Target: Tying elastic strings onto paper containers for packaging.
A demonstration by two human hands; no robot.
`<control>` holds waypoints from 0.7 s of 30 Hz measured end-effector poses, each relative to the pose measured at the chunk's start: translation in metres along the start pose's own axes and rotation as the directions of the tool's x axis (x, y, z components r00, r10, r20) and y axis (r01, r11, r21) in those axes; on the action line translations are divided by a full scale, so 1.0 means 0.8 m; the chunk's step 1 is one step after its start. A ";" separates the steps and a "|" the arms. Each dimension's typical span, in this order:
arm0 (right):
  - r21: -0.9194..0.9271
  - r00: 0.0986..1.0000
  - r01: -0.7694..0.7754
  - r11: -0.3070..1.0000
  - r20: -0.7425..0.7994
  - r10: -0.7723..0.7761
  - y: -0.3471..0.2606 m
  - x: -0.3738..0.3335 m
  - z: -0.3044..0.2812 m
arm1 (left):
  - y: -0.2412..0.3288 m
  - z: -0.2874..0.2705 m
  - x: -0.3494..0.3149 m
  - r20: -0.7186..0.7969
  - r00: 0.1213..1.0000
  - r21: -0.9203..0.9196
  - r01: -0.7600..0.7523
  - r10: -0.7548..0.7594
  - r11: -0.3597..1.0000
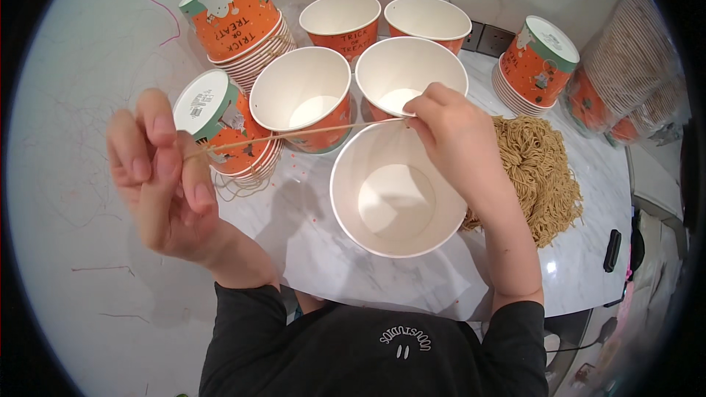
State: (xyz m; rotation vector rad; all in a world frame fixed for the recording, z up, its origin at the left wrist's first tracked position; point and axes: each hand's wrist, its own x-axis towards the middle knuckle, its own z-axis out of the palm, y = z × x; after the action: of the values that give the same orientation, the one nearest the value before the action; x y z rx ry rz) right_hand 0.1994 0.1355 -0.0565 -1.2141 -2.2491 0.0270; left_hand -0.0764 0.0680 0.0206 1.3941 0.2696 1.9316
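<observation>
Head view: both hands, left [163, 176] and right [450, 126], pinch the ends of a taut tan string [294, 134] above the nearest empty cup [353, 209], beside the string heap [537, 169].

Left hand [165, 176] is raised, fingers curled, pinched shut; right hand [452, 129] is extended forward, fingertips pinched; both forearms are sleeved in black.

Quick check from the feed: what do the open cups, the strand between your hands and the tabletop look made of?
Cups: likely paper, matte white inside, rolled rims, printed orange outside. Strand, stretched between left hand and right hand: thin tan elastic or cord, cannot tell which, like the pile. Tabletop: glossy grey-veined white, marble or a look-alike.
</observation>
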 end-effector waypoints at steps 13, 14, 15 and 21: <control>0.858 0.908 -0.383 0.341 0.418 -0.032 -0.070 -0.024 -0.072 | -0.026 0.069 -0.028 0.077 0.754 0.457 0.555 -0.652 0.695; 0.854 0.982 -0.169 0.492 0.188 0.011 -0.060 -0.028 -0.056 | -0.023 0.063 -0.025 0.068 0.756 0.463 0.554 -0.651 0.692; 0.819 0.987 -0.163 0.550 0.133 0.094 -0.058 -0.028 -0.066 | -0.024 0.057 -0.018 0.066 0.693 0.514 0.593 -0.718 0.620; 0.579 0.929 -0.147 0.802 -0.198 0.313 -0.038 -0.032 -0.100 | -0.024 0.039 -0.012 0.114 0.686 0.636 0.505 -0.719 0.583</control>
State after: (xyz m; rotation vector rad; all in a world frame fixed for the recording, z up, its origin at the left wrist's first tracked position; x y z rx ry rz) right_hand 0.2268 0.0783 0.0061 -1.0721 -1.6544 0.5367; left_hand -0.0387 0.0680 0.0156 1.6830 1.0764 0.9828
